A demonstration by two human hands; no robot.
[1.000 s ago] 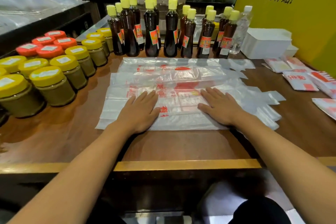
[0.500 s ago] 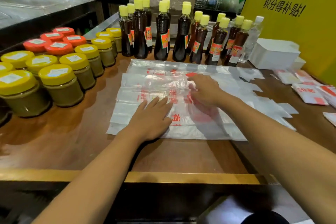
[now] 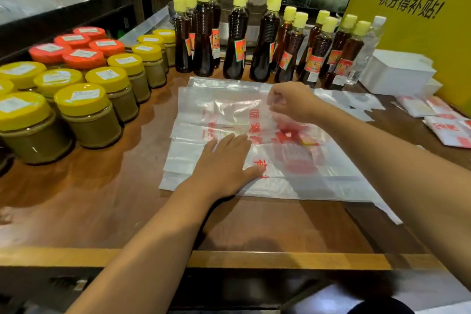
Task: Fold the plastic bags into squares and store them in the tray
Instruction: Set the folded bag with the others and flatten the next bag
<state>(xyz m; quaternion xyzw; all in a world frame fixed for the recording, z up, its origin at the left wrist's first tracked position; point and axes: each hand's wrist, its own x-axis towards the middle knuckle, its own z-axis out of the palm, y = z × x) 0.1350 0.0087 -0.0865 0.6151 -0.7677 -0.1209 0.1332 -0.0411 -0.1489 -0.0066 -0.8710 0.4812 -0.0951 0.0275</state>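
Left hand: the left hand (image 3: 224, 163) lies flat at centre frame, fingers straight and spread on the plastic bags (image 3: 254, 140); it holds nothing and seems to pin the stack so the sheets below do not slide.
Right hand: the right hand (image 3: 293, 103) sits right of centre, above the left, fingers curled in a pinch on the far edge of the top bag, which rises slightly off the pile there; likely the start of peeling or folding one sheet towards the near edge.
Bags: clear with red print, stacked flat and fanned on the wooden counter (image 3: 102, 201) in mid-frame, their handles trailing to the right.
Folded squares: a few folded bags (image 3: 433, 117) lie at the right edge of the frame, well apart from the pile.
Tray: probably the white tray (image 3: 397, 71) at upper right, beside the yellow sign (image 3: 420, 20); I cannot tell whether it holds anything.
Surroundings: dark sauce bottles (image 3: 237, 38) stand in a row just behind the bags; yellow- and red-lidded jars (image 3: 89, 112) crowd the left.
Obstruction: the bottles leave little room behind the pile, so a quick upward pull could knock one.
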